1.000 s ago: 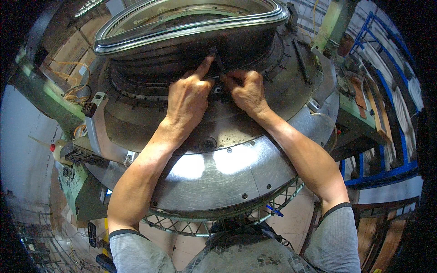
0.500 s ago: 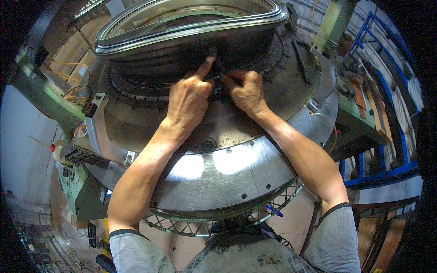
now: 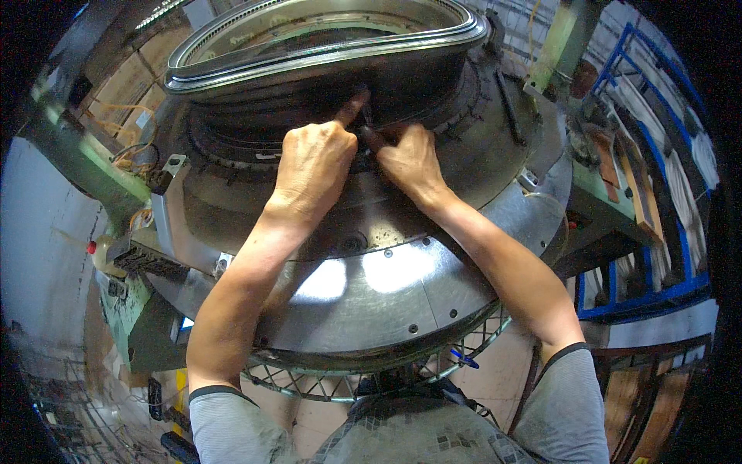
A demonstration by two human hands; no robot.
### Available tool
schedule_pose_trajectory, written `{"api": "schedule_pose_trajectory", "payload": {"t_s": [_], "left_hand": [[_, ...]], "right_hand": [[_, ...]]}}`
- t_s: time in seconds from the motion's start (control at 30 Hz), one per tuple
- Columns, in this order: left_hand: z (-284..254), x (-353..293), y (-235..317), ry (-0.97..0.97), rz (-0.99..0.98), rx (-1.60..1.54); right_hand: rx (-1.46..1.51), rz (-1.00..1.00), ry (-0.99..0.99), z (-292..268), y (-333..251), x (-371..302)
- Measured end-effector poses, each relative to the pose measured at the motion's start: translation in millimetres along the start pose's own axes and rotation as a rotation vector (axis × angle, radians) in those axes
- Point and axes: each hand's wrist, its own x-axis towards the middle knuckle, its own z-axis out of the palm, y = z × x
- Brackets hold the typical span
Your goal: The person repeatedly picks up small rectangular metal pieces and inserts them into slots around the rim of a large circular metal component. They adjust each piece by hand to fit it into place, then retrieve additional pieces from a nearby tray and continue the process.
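Observation:
My left hand (image 3: 315, 164) reaches to the dark side wall of a large round machine part, its index finger stretched out toward the wall and its other fingers curled. Nothing shows held in it. Close beside it, my right hand (image 3: 411, 161) is closed in a pinch around a thin dark piece (image 3: 366, 116), which points up between the hands near the left index fingertip. Shadow and blur hide what exactly the piece is. Above both hands, the wall (image 3: 270, 104) rises to a shiny metal rim (image 3: 332, 56). Below them lies a broad dark ring (image 3: 232, 216) of the machine.
A polished metal ledge (image 3: 371, 309) with bolts curves in front of me, above a lattice ring (image 3: 309, 387). Green machine posts (image 3: 85, 170) stand on both sides. A dark rod (image 3: 512, 108) lies right of the wall. Blue racking (image 3: 645, 301) stands at the right.
My left hand has shifted slightly left and down, and its index finger is still stretched out. My right hand has turned slightly, keeping its pinch. The view has shifted a little.

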Motion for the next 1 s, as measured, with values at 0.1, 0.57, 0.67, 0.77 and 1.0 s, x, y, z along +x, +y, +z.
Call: {"api": "schedule_pose_trajectory", "payload": {"t_s": [0.1, 0.57, 0.67, 0.77, 1.0], "left_hand": [[0.7, -0.7, 2.9, -0.011, -0.013, -0.001], [-0.3, -1.7, -1.1, -0.03, 0.026, -0.062], [-2.5, 1.1, -8.3, 0.031, 0.014, -0.044], [-2.4, -1.4, -1.4, -0.043, 0.032, -0.033], [-2.7, 5.3, -3.9, 0.055, -0.008, -0.046]], "right_hand": [[0.059, 0.064, -0.061, -2.8, 8.1, -1.5], [0.002, 0.162, -0.18, -14.3, 15.9, -27.6], [0.086, 0.035, -0.064, -9.0, 13.4, -18.4], [0.079, 0.056, -0.164, -11.1, 15.4, -24.6], [0.016, 0.011, -0.013, -0.1, 27.5, -11.3]]}}
